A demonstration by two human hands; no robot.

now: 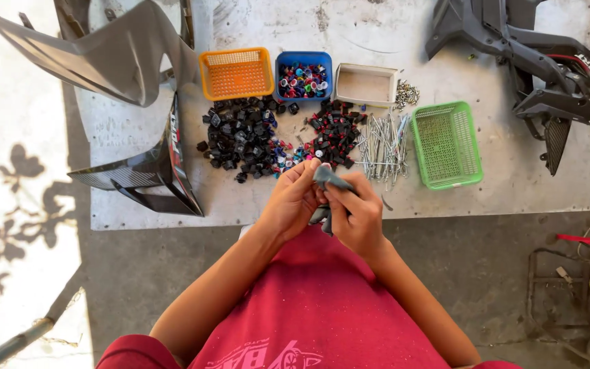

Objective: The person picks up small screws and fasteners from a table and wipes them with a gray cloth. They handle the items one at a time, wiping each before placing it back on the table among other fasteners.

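My left hand (293, 199) and my right hand (356, 213) meet over the near edge of a pale board (513, 195). Both pinch a small grey cloth (327, 177), which wraps something I cannot make out. Just beyond my fingers lie a heap of black clips (240, 140), a smaller heap of red and black clips (336, 133) and a spread of long metal pins (382, 147).
At the back of the board stand an orange basket (236, 72), a blue tub (302, 76) of coloured small parts, a white tray (366, 85) and a green basket (446, 144). Dark motorcycle fairing panels lie at left (114, 58) and right (548, 68).
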